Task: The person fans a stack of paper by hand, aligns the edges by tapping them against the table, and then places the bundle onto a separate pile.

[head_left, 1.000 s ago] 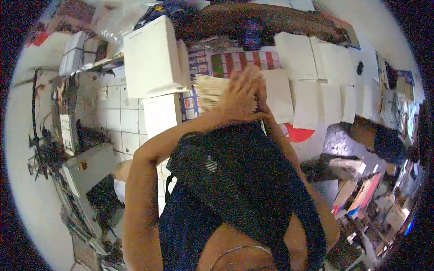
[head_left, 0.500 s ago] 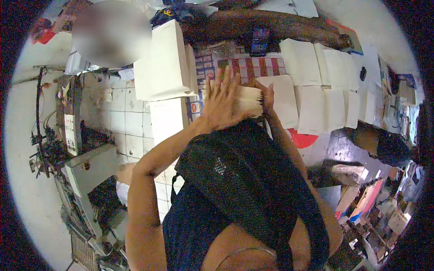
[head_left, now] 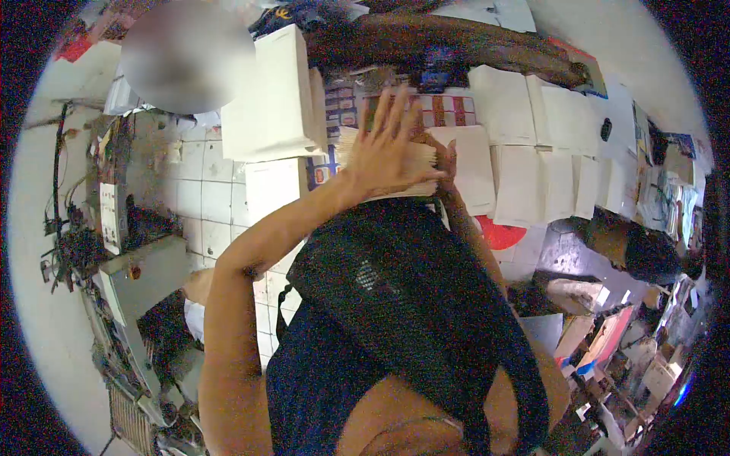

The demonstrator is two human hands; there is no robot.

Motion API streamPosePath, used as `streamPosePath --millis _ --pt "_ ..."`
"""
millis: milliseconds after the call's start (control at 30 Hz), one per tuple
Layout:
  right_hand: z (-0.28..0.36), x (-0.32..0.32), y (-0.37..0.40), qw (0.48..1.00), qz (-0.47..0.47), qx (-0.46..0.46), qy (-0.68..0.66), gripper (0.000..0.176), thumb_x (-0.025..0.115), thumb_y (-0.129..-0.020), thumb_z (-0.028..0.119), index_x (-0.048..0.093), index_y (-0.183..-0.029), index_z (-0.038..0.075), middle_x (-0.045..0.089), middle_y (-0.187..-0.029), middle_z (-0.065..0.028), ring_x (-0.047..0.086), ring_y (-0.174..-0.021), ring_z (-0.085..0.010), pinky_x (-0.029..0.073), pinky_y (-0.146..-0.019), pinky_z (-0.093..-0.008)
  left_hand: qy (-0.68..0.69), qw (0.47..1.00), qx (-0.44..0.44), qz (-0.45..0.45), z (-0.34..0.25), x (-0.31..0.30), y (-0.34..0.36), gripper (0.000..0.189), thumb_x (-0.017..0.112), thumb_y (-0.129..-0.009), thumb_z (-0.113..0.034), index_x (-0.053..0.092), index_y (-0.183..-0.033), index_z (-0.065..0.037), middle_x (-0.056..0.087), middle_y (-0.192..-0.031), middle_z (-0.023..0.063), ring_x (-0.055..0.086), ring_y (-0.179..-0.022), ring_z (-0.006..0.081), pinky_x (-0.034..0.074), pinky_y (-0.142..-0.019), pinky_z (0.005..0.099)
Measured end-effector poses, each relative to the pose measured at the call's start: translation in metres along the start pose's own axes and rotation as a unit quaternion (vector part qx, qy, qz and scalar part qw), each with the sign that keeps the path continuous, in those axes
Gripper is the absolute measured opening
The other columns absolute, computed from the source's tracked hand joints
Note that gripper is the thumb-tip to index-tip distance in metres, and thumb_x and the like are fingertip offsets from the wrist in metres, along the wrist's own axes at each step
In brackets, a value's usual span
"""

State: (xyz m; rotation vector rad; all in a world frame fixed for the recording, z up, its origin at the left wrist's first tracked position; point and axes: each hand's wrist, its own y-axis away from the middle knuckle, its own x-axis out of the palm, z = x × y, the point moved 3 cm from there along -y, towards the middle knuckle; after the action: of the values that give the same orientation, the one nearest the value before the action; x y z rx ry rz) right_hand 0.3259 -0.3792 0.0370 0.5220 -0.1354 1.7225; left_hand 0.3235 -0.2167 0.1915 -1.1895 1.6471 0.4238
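My left hand [head_left: 386, 148] lies flat, fingers spread, across the top of a thick stack of cream folded papers [head_left: 348, 143]. At the stack's right edge, my right hand [head_left: 446, 161] is cupped around the corner, with some of its fingers hidden behind the papers. The sheet edges show on the stack's right and near sides. Just left of the stack is a blue-and-white printed sheet [head_left: 319, 173]. To its right, touching or nearly touching my right hand, lies a cream paper pile [head_left: 473, 171].
Tall cream piles [head_left: 274, 99] stand at the left, and more cream piles [head_left: 517, 178] line the right. Beyond my hands lies a red-and-white striped sheet [head_left: 449, 110]. A red round item [head_left: 498, 232] sits near the right edge. Another person's blurred head is at the upper left.
My left hand has slid right and slightly away from me over the stack, uncovering its left edge. My right hand stays at the right side. The whole view has shifted slightly.
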Motion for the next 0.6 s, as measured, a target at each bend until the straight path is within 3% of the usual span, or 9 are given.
streamPosePath --millis 33,200,233,333,433,500,600 --pt "-0.002 -0.001 -0.001 1.0 0.0 -0.002 -0.003 0.084 0.021 -0.092 0.07 0.054 -0.118 -0.003 0.06 -0.111 -0.0128 0.058 -0.099 -0.0229 0.046 -0.09 -0.0358 -0.062 0.997 -0.022 0.05 0.01 0.018 0.013 0.117 0.048 -0.073 -0.08 0.017 -0.146 0.006 0.006 -0.154 0.028 -0.001 -0.144 0.0423 -0.003 -0.111 0.0603" --pt "-0.004 0.007 -0.002 0.999 0.028 -0.026 -0.01 0.085 0.02 -0.091 0.071 0.054 -0.118 -0.003 0.06 -0.111 -0.0128 0.058 -0.099 -0.0228 0.046 -0.089 -0.0355 -0.048 0.998 -0.038 0.009 -0.007 0.0 0.003 0.117 0.043 -0.074 -0.082 0.017 -0.146 0.007 0.004 -0.154 0.0281 -0.004 -0.143 0.0426 -0.006 -0.11 0.0605" --pt "0.011 0.012 0.004 0.996 0.085 -0.034 -0.008 0.076 0.019 -0.094 0.065 0.059 -0.116 0.004 0.063 -0.113 -0.0097 0.056 -0.108 -0.0263 0.037 -0.103 -0.0422 -0.042 0.999 -0.033 0.001 -0.014 -0.015 -0.001 0.117 0.042 -0.075 -0.082 0.017 -0.146 0.007 0.004 -0.154 0.0283 -0.004 -0.143 0.0429 -0.006 -0.11 0.0603" --pt "-0.005 0.001 0.001 0.998 0.047 -0.022 0.03 0.074 0.019 -0.095 0.064 0.06 -0.114 0.005 0.063 -0.111 -0.0099 0.056 -0.106 -0.0245 0.041 -0.1 -0.0402 -0.032 0.999 -0.041 0.008 -0.009 -0.021 0.003 0.114 0.044 -0.075 -0.081 0.018 -0.147 0.003 0.002 -0.154 0.0281 -0.005 -0.143 0.0435 -0.007 -0.111 0.0592" --pt "-0.003 0.005 0.002 0.999 0.01 0.035 -0.036 0.091 0.022 -0.087 0.077 0.054 -0.115 -0.004 0.06 -0.107 -0.0136 0.057 -0.1 -0.0206 0.045 -0.09 -0.0354 -0.05 0.997 -0.062 0.026 0.016 0.013 0.012 0.112 0.044 -0.075 -0.08 0.018 -0.148 0.0 0.003 -0.155 0.0266 -0.005 -0.143 0.0425 -0.007 -0.111 0.0586" --pt "-0.003 0.007 0.002 0.998 0.024 0.019 -0.055 0.09 0.022 -0.087 0.076 0.054 -0.115 -0.003 0.061 -0.107 -0.0137 0.057 -0.1 -0.0208 0.045 -0.09 -0.0351 -0.083 0.993 -0.068 0.043 0.006 0.01 0.008 0.11 0.043 -0.076 -0.079 0.018 -0.149 -0.001 0.004 -0.155 0.0253 -0.005 -0.144 0.0411 -0.007 -0.111 0.0581" --pt "-0.009 0.003 -0.001 0.999 0.005 -0.001 -0.036 0.091 0.019 -0.088 0.076 0.055 -0.114 -0.003 0.061 -0.108 -0.014 0.057 -0.101 -0.0214 0.045 -0.091 -0.0351 -0.007 0.999 -0.052 -0.002 -0.019 -0.03 -0.006 0.11 0.041 -0.078 -0.078 0.018 -0.148 0.003 0.004 -0.156 0.0242 -0.004 -0.144 0.0398 -0.006 -0.111 0.0591"
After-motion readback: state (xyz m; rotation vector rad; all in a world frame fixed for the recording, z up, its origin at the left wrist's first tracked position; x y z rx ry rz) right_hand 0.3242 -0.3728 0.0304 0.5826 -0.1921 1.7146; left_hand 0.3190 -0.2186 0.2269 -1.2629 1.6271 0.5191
